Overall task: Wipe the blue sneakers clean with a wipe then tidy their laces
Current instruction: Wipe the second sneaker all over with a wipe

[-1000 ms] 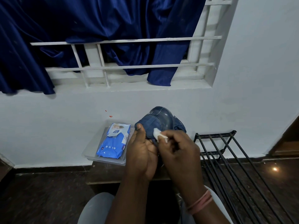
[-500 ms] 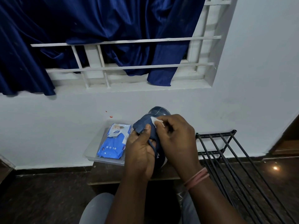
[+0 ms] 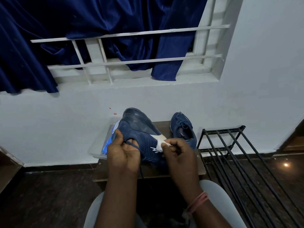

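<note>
A blue sneaker (image 3: 141,134) is held up on its side above the low wooden table (image 3: 164,170), sole turned up and away. My left hand (image 3: 122,153) grips its upper at the lace side, and a dark lace hangs down below that hand. My right hand (image 3: 178,153) pinches a white wipe (image 3: 159,142) against the sneaker's side near the sole edge. The second blue sneaker (image 3: 183,127) stands upright on the table at the back right, laces on top.
A clear plastic tray (image 3: 97,145) with a blue wipes pack (image 3: 105,148) sits on the table's left, mostly hidden behind the sneaker. A black metal rack (image 3: 230,153) stands to the right. The white wall and a barred window with a blue curtain lie behind.
The held sneaker has been turned, so its side and sole now show. My right hand with the wipe has moved down and right along the side. The second sneaker has come into sight.
</note>
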